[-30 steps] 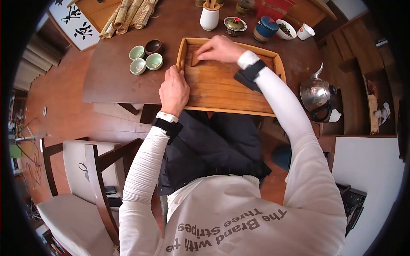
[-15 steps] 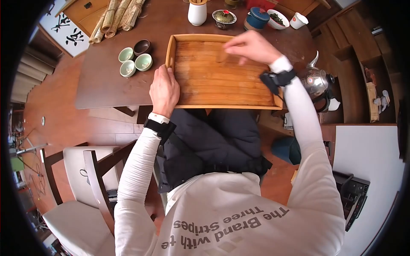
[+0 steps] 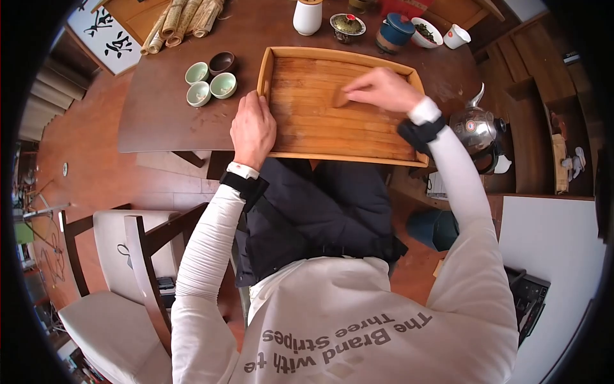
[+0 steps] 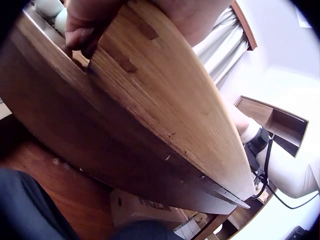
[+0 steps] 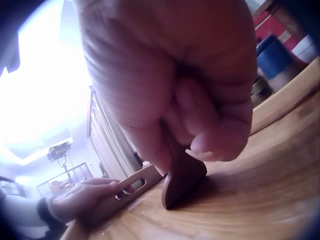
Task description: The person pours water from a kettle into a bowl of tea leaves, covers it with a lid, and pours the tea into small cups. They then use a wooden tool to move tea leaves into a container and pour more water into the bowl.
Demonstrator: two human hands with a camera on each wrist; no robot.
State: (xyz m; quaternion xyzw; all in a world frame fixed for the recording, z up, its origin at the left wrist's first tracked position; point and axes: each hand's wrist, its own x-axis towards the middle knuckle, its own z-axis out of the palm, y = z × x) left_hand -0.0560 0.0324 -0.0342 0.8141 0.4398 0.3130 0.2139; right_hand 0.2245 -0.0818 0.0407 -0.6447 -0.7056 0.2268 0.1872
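A shallow wooden tray (image 3: 307, 131) with raised sides lies on the dark table in the head view. My left hand (image 3: 253, 128) grips its left end at the handle slot, fingers curled over the side, as the left wrist view shows too. Over the tray, right of its middle, my right hand (image 3: 384, 91) pinches a small brown scraper-like piece (image 5: 184, 180) between thumb and fingers. This piece has a flared, thin lower edge, which meets the tray floor in the right wrist view. In the head view it is blurred.
Three pale green cups (image 3: 223, 85) and a dark cup (image 3: 222, 63) stand left of the tray. Behind it are a white holder (image 3: 307, 19), a lidded bowl (image 3: 347, 29), a blue jar (image 3: 395, 32) and a bowl of leaves (image 3: 427, 33). A steel kettle (image 3: 470, 120) stands right.
My right hand has moved from the tray's left end to right of its middle, then a little nearer me, with the scraper-like piece. The left hand keeps its grip on the tray.
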